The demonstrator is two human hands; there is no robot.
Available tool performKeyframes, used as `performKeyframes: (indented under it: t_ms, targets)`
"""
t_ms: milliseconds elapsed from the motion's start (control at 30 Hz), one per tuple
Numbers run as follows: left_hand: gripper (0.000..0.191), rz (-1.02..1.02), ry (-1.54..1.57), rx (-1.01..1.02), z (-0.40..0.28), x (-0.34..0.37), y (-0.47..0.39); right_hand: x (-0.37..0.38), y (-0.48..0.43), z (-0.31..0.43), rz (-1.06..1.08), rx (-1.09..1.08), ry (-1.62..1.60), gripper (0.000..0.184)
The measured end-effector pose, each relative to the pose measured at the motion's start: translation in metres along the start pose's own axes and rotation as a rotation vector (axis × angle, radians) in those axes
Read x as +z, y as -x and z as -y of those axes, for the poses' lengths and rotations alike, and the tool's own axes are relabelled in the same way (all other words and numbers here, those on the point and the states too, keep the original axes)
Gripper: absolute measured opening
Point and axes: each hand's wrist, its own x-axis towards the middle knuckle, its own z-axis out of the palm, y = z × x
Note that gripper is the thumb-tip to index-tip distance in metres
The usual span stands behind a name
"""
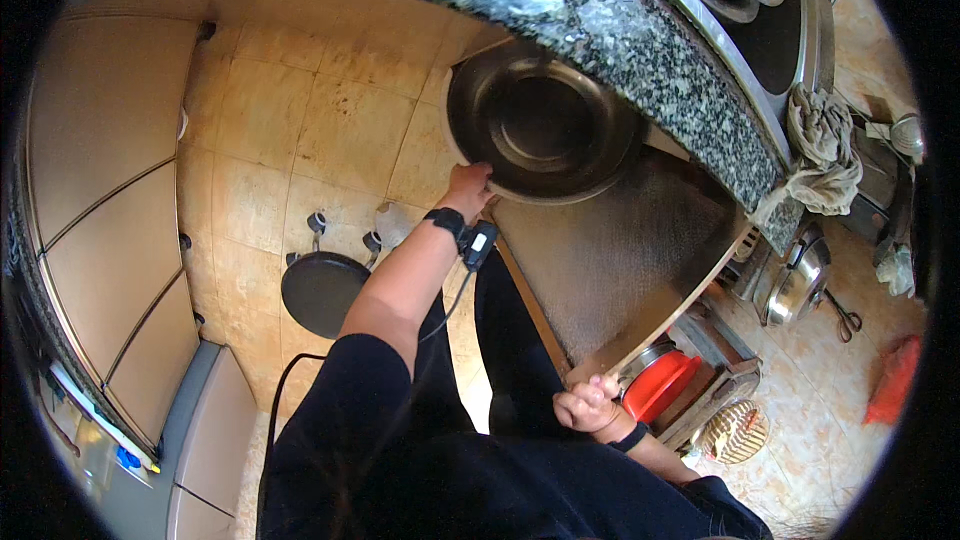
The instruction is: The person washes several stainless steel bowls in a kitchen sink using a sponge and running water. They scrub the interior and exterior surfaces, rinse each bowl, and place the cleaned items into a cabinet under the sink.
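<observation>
A large, round, dark metal pan [551, 127] lies partly under the granite counter edge. My left hand [471, 187], with a black strap and a small device at the wrist, grips the pan's near-left rim; its fingertips are partly hidden. Below the pan a brown, dark-stained panel [600, 255] with pale wooden edges slants toward me; whether it is a drawer or a cabinet door, I cannot tell. My right hand [589, 406], with a black wristband, is closed around the panel's near corner.
Wet granite countertop [660, 67] curves above. A round black wheeled stand [326, 292] is on the floor at left, beside my legs. A red bowl [660, 386], striped basket [733, 431], steel pot [796, 285] and scissors [846, 322] are at right. A cloth [821, 150] hangs at the counter's corner.
</observation>
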Motion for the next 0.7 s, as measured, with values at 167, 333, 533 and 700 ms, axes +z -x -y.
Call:
performKeyframes:
  t_ms: [167, 333, 533, 700]
  targets:
    - [0.038, 0.11, 0.093, 0.112, -0.017, 0.069, -0.059, 0.004, 0.008, -0.003, 0.035, -0.081, 0.079, 0.022]
    - [0.045, 0.158, 0.215, 0.177, -0.048, 0.098, -0.096, -0.002, 0.004, -0.004, 0.105, -0.091, 0.132, 0.025]
    - [0.054, 0.144, 0.243, 0.188, -0.091, 0.117, -0.125, -0.014, -0.004, 0.003, 0.241, -0.08, 0.155, 0.026]
    - [0.061, 0.107, 0.015, 0.194, -0.1, 0.066, -0.123, -0.007, -0.019, 0.014, 0.158, 0.001, 0.135, 0.025]
